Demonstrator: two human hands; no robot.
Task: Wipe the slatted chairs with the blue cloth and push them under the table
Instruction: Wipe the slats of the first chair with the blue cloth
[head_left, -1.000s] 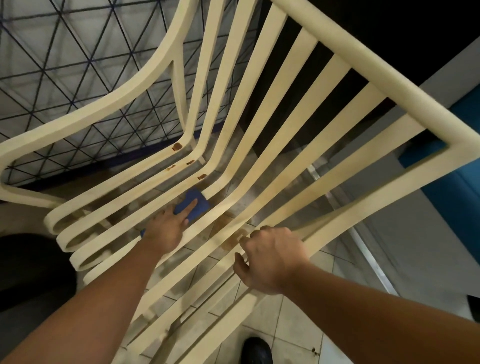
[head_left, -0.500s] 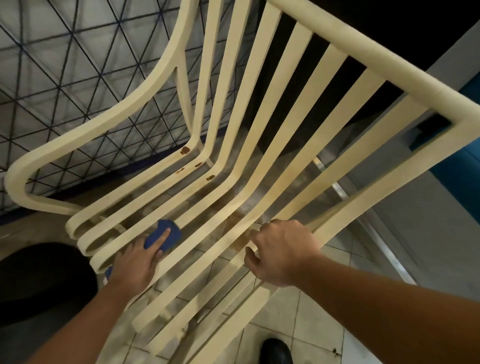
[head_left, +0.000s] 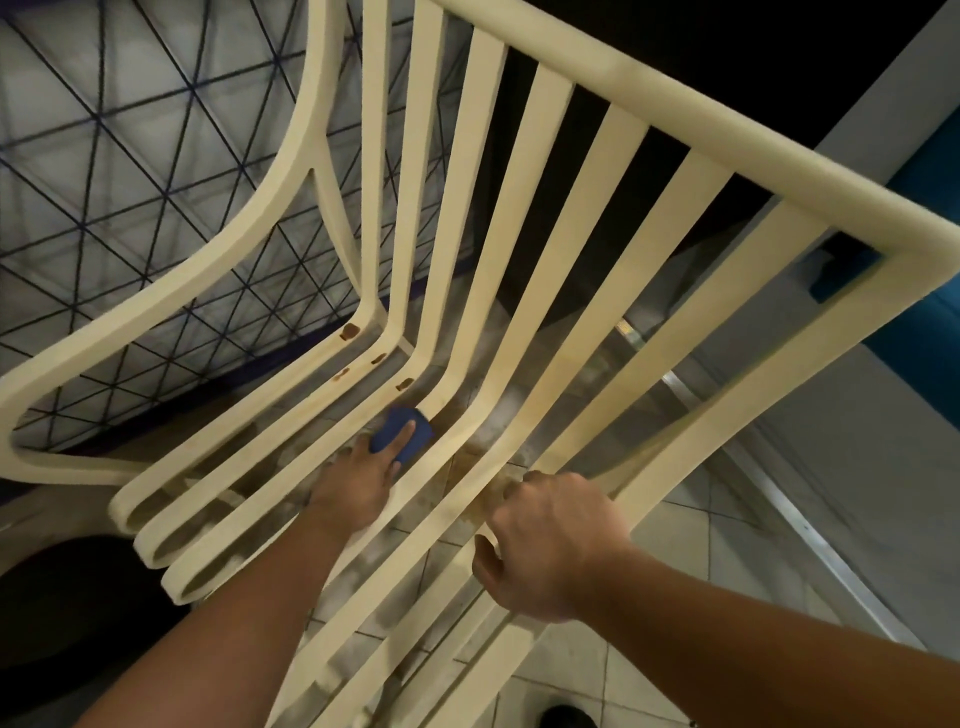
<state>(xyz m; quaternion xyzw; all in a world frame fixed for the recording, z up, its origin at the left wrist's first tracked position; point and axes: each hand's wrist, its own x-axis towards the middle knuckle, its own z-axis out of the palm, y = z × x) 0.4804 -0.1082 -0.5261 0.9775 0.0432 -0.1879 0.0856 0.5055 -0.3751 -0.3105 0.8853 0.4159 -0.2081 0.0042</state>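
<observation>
at the far left a pale wall crossed by a dark triangular grid stands behind the chair, and a dark rounded shape lies on the floor at the near left. the cream slatted chair fills most of the view, its curved armrest on the left and its long slats running from the near seat up into the far back. small rust-brown spots mark the slats where the seat bends into the back. just near of those spots the blue cloth, folded into a small pad, lies on a slat at the middle of the seat. the left hand presses it down with the forefinger laid straight along its top; the other fingers are hidden. to the right and nearer, the right hand grips a seat slat, fingers curled over its far edge and thumb on the near side. pale floor tiles show between and beneath the slats. a metal strip runs across the floor at the right, with a teal panel beyond it at the far right.
</observation>
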